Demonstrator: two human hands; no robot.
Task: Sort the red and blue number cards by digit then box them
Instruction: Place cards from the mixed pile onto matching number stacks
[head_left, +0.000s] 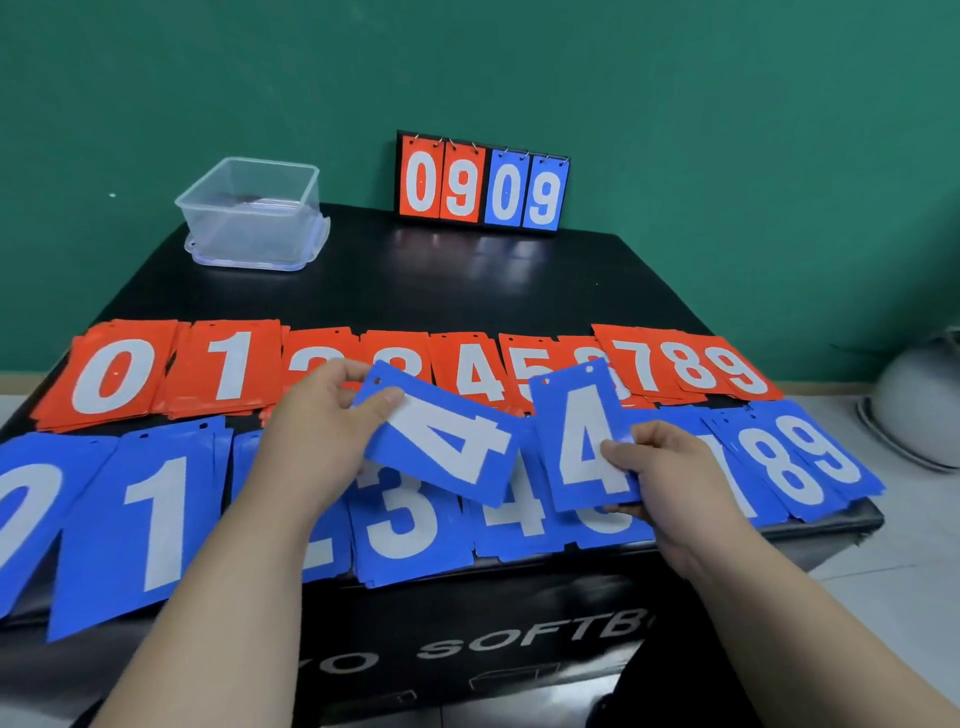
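Sorting looks near done: red plastic number cards (124, 374) and blue plastic number cards (156, 519) lie in 0–9 rows on black desk (467, 280). Left grip (332, 415) pinches tilted blue "4" card (441, 447), right grip (670, 467) pinches upright blue "4" card (587, 441), both above the blue row. Clear plastic box (249, 213) sits far-left on the desk; boxing apparently not yet begun.

- "0909" stood on the scoreboard (483, 182).
- 0, 1, 4, 5, 7, 8 and 9 showed on the red cards (228, 364).
- 1, 3, 8 and 9 showed on the blue cards (156, 519).
- 4 showed on the tilted blue card (447, 441) and the upright blue card (587, 441).
- "SOFTB" was printed on the black box (519, 644).

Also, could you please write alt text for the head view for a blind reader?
The left hand holds a tilted blue 4 card, the right hand an upright blue 4 card, over a black surface with red and blue card rows 0 to 9; behind, a clear box and 0909 scoreboard.
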